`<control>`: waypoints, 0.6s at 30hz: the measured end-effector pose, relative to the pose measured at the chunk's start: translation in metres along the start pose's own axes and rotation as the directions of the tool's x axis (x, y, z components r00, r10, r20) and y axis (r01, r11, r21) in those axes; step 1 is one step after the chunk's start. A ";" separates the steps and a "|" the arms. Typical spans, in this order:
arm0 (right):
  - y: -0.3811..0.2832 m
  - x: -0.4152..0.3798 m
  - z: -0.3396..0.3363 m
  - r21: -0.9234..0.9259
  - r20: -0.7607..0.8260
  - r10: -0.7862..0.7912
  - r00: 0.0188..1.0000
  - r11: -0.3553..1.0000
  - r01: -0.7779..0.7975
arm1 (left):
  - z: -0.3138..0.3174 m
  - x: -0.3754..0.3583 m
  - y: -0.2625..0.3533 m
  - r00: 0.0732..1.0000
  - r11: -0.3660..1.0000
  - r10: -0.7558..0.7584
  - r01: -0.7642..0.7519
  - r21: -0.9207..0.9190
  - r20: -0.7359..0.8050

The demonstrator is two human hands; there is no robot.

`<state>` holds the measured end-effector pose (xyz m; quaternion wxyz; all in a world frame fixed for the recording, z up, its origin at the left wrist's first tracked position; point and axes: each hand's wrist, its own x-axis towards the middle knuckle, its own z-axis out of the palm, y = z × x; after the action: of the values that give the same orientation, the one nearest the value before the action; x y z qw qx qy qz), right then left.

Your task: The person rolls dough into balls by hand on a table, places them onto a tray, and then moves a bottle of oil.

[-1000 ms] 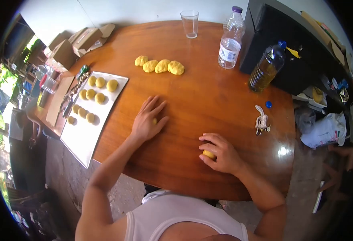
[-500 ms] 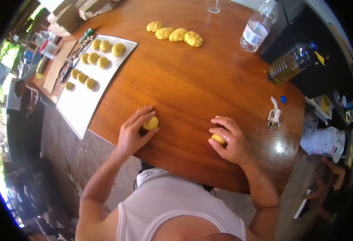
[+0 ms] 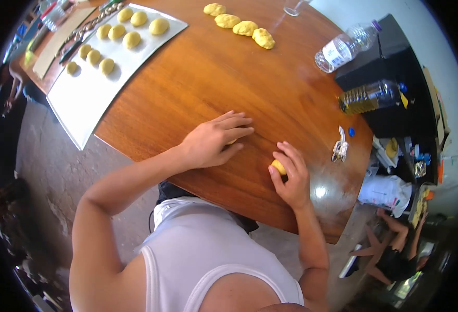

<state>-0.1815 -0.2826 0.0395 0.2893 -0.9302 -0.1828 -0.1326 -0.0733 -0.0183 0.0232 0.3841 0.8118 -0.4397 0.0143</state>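
My left hand [image 3: 216, 140] lies cupped over a yellow dough ball [image 3: 231, 142] on the wooden table; only a sliver of the ball shows beneath the fingers. A short way to the right, my right hand [image 3: 293, 179] curls around another dough ball [image 3: 278, 167], with the thumb and fingers at its sides. Smooth round dough balls [image 3: 131, 40] sit in rows on a metal tray [image 3: 80, 106] at the left. Several rougher dough lumps [image 3: 245, 28] lie in a slanting line at the table's far side.
On the right stand a clear plastic bottle [image 3: 338, 53] and an oil bottle [image 3: 367, 99]. Nearer are a blue cap [image 3: 351, 132] and a crumpled silvery item [image 3: 340, 145]. A glass [image 3: 294, 8] is at the far edge. Another person [image 3: 398, 255] is at lower right.
My left hand has moved right with its dough ball, its fingers now covering most of it. My right hand still cups its ball. The view has shifted and turned.
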 end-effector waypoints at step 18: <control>-0.032 0.028 0.043 -0.095 0.032 -0.033 0.999 0.995 0.036 | -0.005 -0.007 -0.008 0.988 0.978 0.155 -0.152 0.146 -0.011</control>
<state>-0.1638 -0.2254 0.0309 0.2395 -0.9415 -0.1969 -0.1320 -0.0701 -0.0072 0.0193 0.3270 0.8008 -0.4945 0.0850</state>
